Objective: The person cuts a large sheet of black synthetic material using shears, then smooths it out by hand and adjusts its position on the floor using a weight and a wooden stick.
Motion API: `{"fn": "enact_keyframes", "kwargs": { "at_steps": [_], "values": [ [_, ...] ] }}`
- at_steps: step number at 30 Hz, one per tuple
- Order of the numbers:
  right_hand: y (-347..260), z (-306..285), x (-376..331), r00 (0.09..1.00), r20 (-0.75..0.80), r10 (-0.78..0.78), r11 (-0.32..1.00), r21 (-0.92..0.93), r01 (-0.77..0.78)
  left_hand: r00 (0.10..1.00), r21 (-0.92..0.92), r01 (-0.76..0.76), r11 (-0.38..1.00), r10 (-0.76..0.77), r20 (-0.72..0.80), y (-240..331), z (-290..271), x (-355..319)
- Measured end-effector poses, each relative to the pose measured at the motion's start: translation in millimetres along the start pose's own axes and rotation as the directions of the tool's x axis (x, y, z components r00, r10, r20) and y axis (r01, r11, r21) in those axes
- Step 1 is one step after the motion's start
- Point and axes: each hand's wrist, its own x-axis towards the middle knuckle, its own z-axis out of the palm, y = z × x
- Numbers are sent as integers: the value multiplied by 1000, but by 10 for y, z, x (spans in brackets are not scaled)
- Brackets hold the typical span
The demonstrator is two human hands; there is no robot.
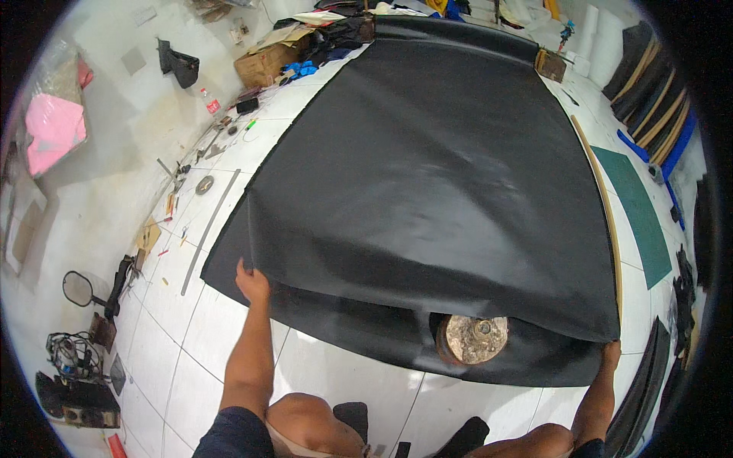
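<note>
A wide black sheet (397, 160), smooth and shiny like vinyl or leatherette, stretches away from me over the tiled floor. Its near edge is raised over a lower black layer (366, 324). At the left end of that edge, my left hand (253, 282) is closed on the upper sheet, thumb side up. My right hand (611, 356) pinches the right corner, its fingers partly hidden by the material. Between them, a worn round block (477, 340) with a hole in its top sits on the lower layer, close to the raised edge.
A wooden strip (599, 191) runs along the sheet's right side, beside a green mat (637, 214). Blocks (551, 66) hold the far corners. Scattered small tools, a tape roll (205, 185) and a grey strip (210, 237) lie on the left. A mirror (78, 288) stands nearer.
</note>
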Motion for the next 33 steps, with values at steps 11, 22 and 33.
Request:
{"fn": "enact_keyframes", "kwargs": {
  "at_steps": [11, 22, 33],
  "values": [
    [244, 275, 155, 996, -21, -82, 983, 163, 84, 976, -131, -202, 971, 210, 52, 948, 21, 746],
    [-1896, -133, -934, 962, 141, 234, 897, -412, -158, 847, 113, 530, 841, -530, -32, 33, -315, -40],
    [-4306, -345, -2337, 460, 284, -841, 522, 207, 828, 128, -4, 919, 394, -288, 949, 862, 89, -1814]
  ]
}}
